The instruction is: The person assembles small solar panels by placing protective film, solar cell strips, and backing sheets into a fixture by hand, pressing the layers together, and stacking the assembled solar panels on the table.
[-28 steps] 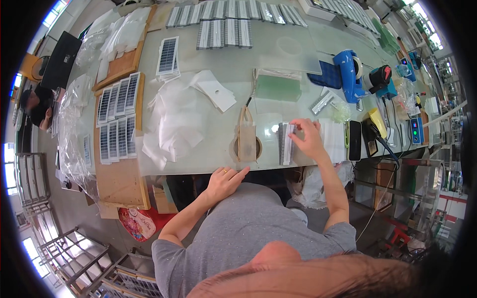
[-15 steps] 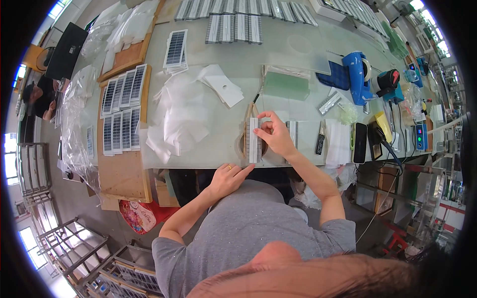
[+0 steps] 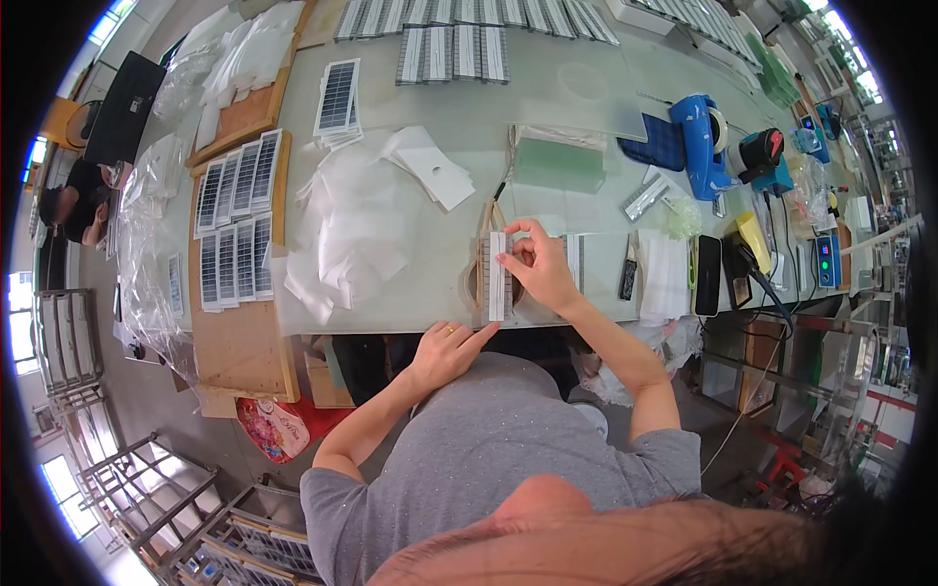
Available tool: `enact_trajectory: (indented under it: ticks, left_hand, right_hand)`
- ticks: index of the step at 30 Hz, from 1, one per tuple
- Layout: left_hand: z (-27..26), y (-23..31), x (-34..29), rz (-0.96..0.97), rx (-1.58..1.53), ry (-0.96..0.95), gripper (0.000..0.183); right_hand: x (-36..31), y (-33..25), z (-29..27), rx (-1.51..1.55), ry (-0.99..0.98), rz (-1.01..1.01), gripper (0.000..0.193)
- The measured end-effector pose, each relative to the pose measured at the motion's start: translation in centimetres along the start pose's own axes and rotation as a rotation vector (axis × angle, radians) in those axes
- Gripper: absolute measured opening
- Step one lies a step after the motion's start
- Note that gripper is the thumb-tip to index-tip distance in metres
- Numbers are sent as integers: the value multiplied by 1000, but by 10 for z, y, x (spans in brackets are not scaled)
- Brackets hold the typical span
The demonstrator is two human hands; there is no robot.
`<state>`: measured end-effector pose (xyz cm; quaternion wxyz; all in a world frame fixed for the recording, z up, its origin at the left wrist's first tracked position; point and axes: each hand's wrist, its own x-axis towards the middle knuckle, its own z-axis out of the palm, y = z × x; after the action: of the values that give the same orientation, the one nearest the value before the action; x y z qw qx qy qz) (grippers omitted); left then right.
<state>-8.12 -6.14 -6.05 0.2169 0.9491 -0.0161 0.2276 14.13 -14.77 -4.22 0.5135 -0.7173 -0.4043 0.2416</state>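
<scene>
At the near edge of the table, just below the centre of the view, lies a narrow striped panel, its long side running from twelve to six o'clock. A bright white band split by a thin darker line goes down its middle, with grey bands marked by fine cross-lines on both sides. It rests over a round brown piece, whose rim shows at nine o'clock.

The right hand comes in from five o'clock and sits at the panel's two o'clock. Its thumb tip lies on the white band and its index finger arches toward the far end; whether they grip the panel or only rest on it, I cannot tell. The left hand lies at the panel's seven o'clock by the table edge, loosely bent and holding nothing visible, its index fingertip near the panel's bottom end. Contact there is unclear.

A second striped panel lies at three o'clock, partly covered by the right hand. The underside of the first panel is hidden, as is most of the brown piece. At twelve o'clock, beyond a green block, rows of similar panels are cut off by the upper edge.
</scene>
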Motion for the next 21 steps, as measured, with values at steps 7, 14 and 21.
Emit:
enact_trajectory:
  ticks: [7, 14, 21]
  left_hand:
    - [-1, 1, 0, -1, 5, -10, 38]
    - [-1, -1, 0, 2, 10, -20, 39]
    - [-3, -1, 3, 10, 9, -18, 39]
  right_hand:
    - [-2, -3, 0, -61, 10, -36, 34]
    - [-4, -9, -2, -158, -8, 0, 34]
    - [4, -6, -4, -243, 63, -94, 38]
